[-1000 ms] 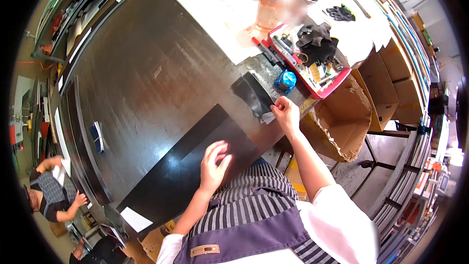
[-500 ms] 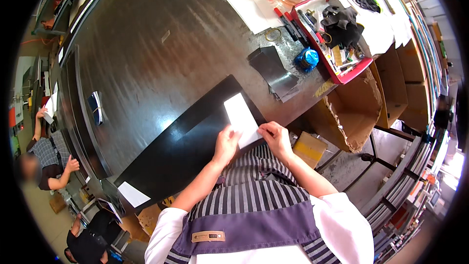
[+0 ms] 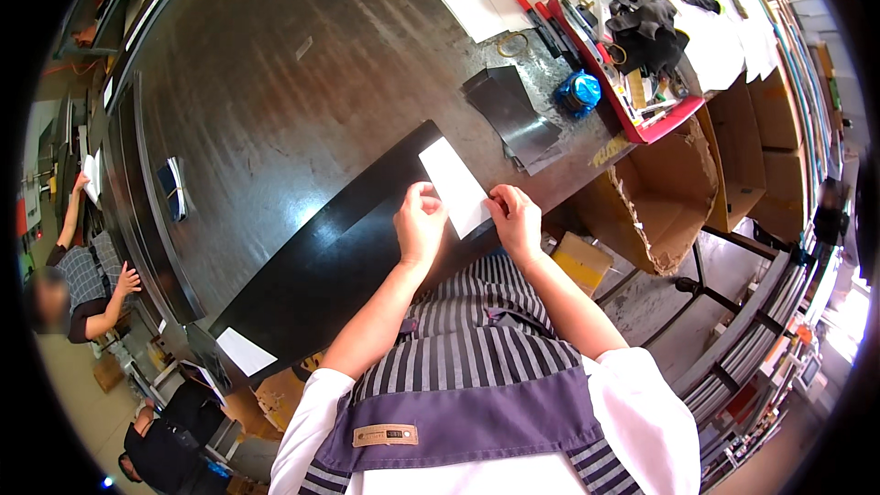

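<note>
A white rectangular sheet (image 3: 456,185) lies over the right end of a long black panel (image 3: 335,252), close to the table's near edge. My left hand (image 3: 422,227) is closed, thumb and fingers pinching at the sheet's left edge. On the other side, my right hand (image 3: 516,222) pinches the sheet's right edge near its lower corner. Both pairs of fingertips are partly hidden. At the panel's far left end lies a second white piece (image 3: 246,351), apart from my hands.
Dark thin plates (image 3: 513,115) and a blue-wrapped roll (image 3: 578,93) lie beyond my right hand. A red box (image 3: 665,124) holds pens and black gloves. An open cardboard box (image 3: 674,188) stands right of the table. Two people (image 3: 87,289) are at the left.
Both hands and the white sheet have moved a little away from me along the panel. The view has shifted slightly too. At the left, one person's lower hand has changed pose.
</note>
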The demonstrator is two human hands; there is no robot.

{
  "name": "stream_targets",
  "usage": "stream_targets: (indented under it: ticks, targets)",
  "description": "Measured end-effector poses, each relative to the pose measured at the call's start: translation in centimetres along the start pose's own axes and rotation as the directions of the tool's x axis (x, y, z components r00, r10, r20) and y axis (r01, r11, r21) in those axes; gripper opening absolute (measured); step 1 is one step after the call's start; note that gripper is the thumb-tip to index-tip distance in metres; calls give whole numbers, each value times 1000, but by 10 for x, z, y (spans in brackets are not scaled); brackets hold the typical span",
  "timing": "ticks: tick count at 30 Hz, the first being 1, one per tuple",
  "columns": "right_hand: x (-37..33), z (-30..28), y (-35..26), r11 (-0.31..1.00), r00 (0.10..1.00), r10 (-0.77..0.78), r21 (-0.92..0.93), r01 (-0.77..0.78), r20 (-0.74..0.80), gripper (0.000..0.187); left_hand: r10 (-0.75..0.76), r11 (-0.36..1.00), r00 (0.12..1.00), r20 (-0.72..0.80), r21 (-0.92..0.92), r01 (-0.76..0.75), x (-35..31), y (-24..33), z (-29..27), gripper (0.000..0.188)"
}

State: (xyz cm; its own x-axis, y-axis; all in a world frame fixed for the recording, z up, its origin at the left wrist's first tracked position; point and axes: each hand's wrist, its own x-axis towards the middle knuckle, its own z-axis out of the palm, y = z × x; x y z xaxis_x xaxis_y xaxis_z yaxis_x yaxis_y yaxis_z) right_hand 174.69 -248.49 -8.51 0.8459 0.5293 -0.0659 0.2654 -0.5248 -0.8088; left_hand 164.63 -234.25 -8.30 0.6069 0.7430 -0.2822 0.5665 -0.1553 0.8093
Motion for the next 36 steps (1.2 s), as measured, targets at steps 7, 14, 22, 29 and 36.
stream_targets:
  ticks: [7,14,22,29,36]
  targets:
    - [-1,-2,-2,999,1000,-21,-46,22,15,14,19,996,1000,-7,84,-18,2,2,1,34]
    - [1,-1,1,999,1000,-19,-29,20,16,13,-27,996,1000,-10,83,28,4,5,4,35]
    - [2,-1,0,997,999,-36,-68,38,30,13,-13,994,999,-45,109,18,2,-1,9,34]
    - [1,-2,-2,994,998,-50,-94,54,40,12,-37,993,998,-56,107,43,0,6,9,35]
    - [3,-5,-1,962,994,-50,-264,74,98,16,-41,984,998,-56,173,50,-2,18,17,45]
